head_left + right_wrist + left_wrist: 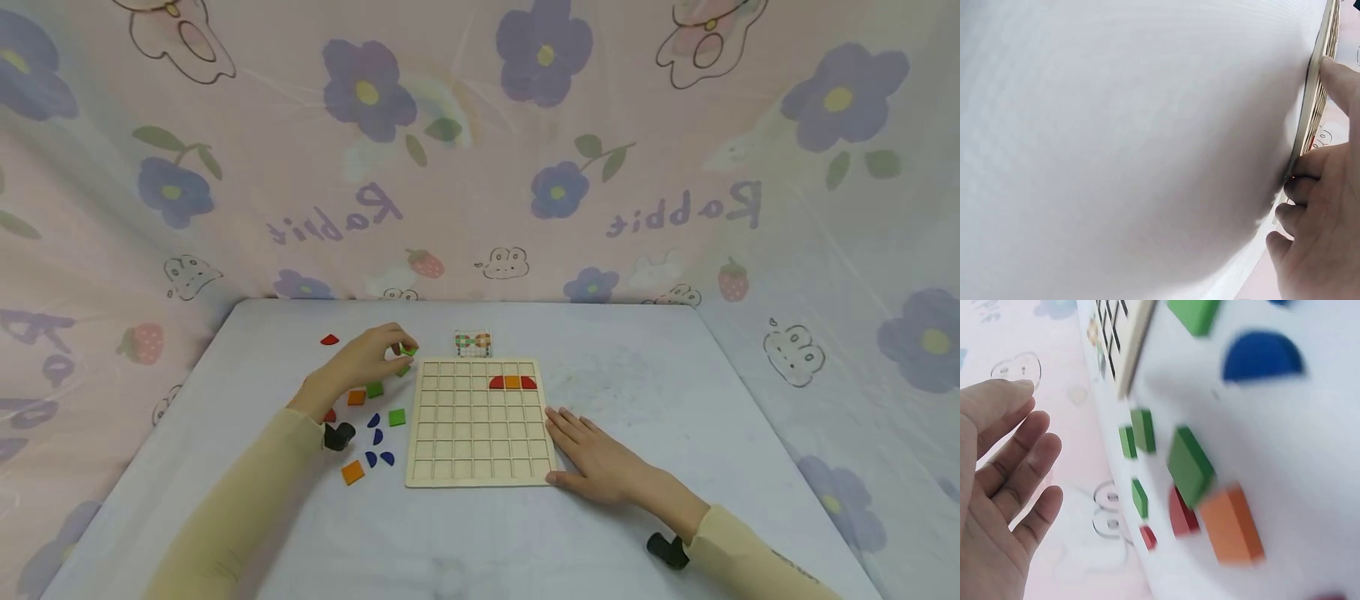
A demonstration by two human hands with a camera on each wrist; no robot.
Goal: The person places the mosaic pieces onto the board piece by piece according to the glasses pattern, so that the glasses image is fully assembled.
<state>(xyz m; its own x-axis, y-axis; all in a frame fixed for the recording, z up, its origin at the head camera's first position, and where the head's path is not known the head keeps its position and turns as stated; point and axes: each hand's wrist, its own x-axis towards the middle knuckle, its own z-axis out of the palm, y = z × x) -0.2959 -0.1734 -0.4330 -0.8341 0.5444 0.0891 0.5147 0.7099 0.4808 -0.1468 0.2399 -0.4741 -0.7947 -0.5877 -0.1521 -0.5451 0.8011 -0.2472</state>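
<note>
A wooden grid board lies on the table. In its second row, an orange square sits between two red pieces. My left hand hovers over loose tiles beside the board's upper left corner, its fingers loosely bent. In the left wrist view nothing shows between the left hand's fingers, and green squares stay on the table. With fingers extended, my right hand rests against the board's right edge. The right wrist view shows that hand's fingertips touching the board's side.
A small pattern card lies behind the board. Left of the board are blue half-rounds, orange squares, a green square and a red piece. A patterned curtain hangs behind the white table.
</note>
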